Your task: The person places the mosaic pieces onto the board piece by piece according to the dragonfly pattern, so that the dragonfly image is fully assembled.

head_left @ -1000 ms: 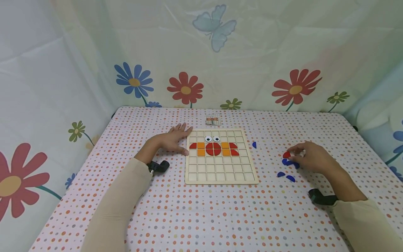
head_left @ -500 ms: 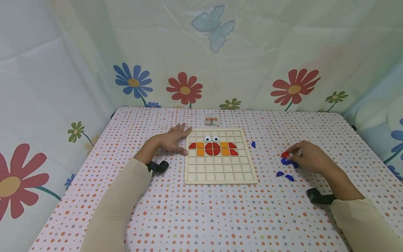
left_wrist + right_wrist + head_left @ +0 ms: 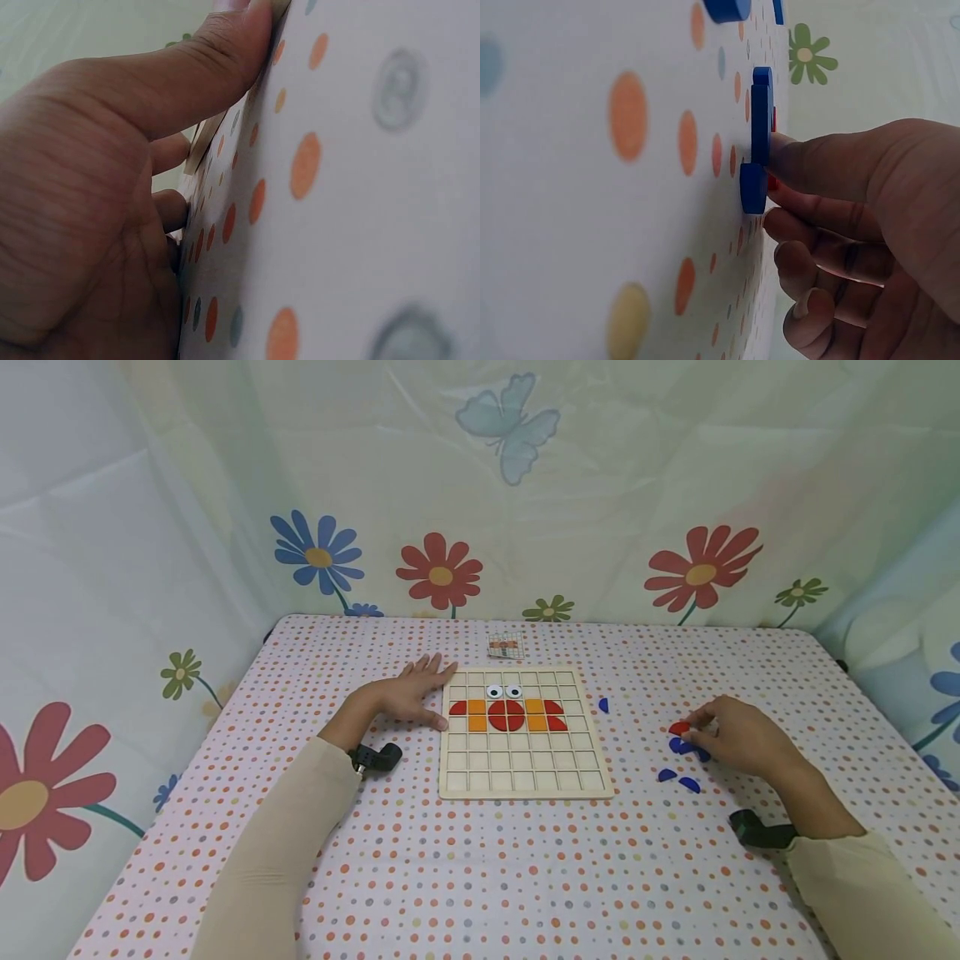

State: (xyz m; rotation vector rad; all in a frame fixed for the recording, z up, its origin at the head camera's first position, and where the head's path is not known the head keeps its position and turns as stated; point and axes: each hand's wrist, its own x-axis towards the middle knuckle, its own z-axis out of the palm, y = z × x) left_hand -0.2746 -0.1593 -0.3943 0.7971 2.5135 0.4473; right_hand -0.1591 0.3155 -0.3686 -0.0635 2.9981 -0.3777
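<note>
In the head view my left hand (image 3: 416, 696) lies spread at the left edge of a wooden grid board (image 3: 522, 782), its thumb and index fingertip at the rim. The left wrist view shows that thumb (image 3: 202, 75) against the board's edge. To the board's right, my right hand (image 3: 738, 733) pinches a red half-circle tile (image 3: 678, 727) between thumb and index finger. Blue half-circle tiles (image 3: 761, 124) lie close below, partly hiding the red tile in the right wrist view; its other fingers are loosely curled.
On the board sit red tiles (image 3: 506, 716), orange tiles (image 3: 477, 716) and two eye tiles (image 3: 513, 692). A small pattern card (image 3: 506, 646) lies beyond it. One blue half-circle (image 3: 603, 705) lies by its right edge, others (image 3: 689, 785) nearer the right forearm.
The red half-circle has tilted flatter and sunk slightly in my right fingers, close over the blue tiles. My left hand has stayed at the board's edge.
</note>
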